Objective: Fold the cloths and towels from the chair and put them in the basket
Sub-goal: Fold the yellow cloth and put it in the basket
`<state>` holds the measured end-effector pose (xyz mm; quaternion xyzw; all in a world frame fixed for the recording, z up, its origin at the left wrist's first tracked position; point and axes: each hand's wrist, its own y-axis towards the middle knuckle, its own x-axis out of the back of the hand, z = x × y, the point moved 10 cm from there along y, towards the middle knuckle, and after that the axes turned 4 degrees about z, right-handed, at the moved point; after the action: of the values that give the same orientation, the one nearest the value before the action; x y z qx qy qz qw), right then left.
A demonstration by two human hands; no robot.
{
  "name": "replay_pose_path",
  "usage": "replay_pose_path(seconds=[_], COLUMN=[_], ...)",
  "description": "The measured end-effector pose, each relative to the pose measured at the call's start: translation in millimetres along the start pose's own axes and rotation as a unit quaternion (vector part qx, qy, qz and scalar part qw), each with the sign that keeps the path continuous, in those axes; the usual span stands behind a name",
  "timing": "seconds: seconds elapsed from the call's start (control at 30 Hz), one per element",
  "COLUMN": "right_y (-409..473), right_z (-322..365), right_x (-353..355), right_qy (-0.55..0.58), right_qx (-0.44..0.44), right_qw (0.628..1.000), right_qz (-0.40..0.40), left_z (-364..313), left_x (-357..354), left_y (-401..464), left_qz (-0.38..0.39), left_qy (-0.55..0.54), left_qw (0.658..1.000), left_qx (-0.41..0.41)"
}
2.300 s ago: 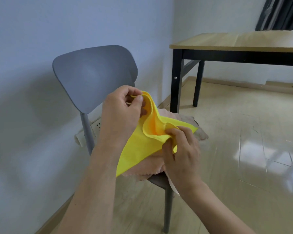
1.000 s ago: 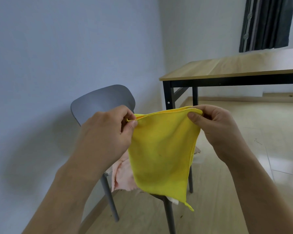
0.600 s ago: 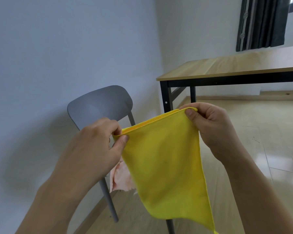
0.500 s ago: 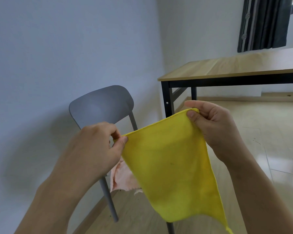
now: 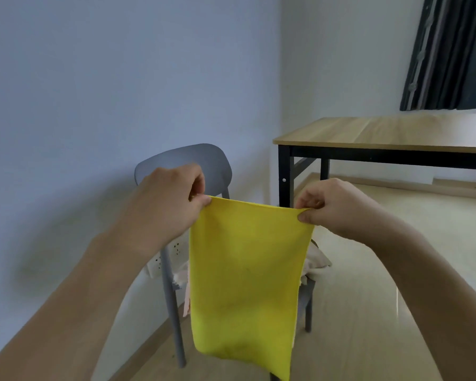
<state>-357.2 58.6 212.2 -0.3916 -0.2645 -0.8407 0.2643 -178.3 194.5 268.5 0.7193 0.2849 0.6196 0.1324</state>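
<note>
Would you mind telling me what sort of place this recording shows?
Probably a sparsely furnished room in a home or office: a grey chair against a plain wall, a wooden table on black legs, a dark curtain, and a pale glossy floor.

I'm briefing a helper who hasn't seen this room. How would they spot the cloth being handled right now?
Find the grey chair by the wall, left of the wooden table. In front of it, the left hand and right hand pinch the top corners of a hanging cloth. It is bright yellow; those on the seat are pale.
</note>
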Motion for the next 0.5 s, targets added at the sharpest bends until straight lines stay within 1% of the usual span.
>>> replay_pose_path(seconds=[0.07, 0.13, 0.17, 0.23, 0.3, 0.37, 0.43, 0.5], right_y=[19.9, 43.5, 56.2, 80.5, 100.2, 109.7, 108.2, 102.2], right_z=[13.4, 24.7, 29.5, 36.7, 40.0, 44.2, 51.6, 55.3], right_x=[2.2, 8.0, 12.1, 21.1, 35.0, 59.0, 80.4, 91.2], right_qy=[-0.063, -0.11, -0.132, -0.158, -0.15, -0.117, -0.071, -0.005], right_qx=[0.002, 0.003, 0.003, 0.003, 0.0, 0.007, 0.032, 0.057], right_qw=[0.998, 0.993, 0.99, 0.987, 0.989, 0.989, 0.983, 0.976], right_qz=[0.029, 0.04, 0.04, 0.035, 0.0, -0.087, -0.167, -0.208], left_z=[12.1, 24.4, 30.1, 38.5, 48.3, 58.9, 62.0, 60.1], left_x=[-15.8, -34.5, -40.1, -42.5, -34.6, -21.6, -4.5, 12.9], left_y=[21.9, 46.9, 58.7, 79.5, 96.3, 108.4, 114.6, 112.5], left_qz=[0.053, 0.116, 0.135, 0.138, 0.106, 0.052, -0.008, -0.067], left_qy=[0.037, 0.072, 0.074, 0.051, -0.006, -0.078, -0.144, -0.212], left_qw=[0.998, 0.99, 0.987, 0.989, 0.994, 0.995, 0.989, 0.974], left_qx=[-0.023, -0.037, -0.035, -0.027, -0.006, 0.022, 0.033, 0.034])
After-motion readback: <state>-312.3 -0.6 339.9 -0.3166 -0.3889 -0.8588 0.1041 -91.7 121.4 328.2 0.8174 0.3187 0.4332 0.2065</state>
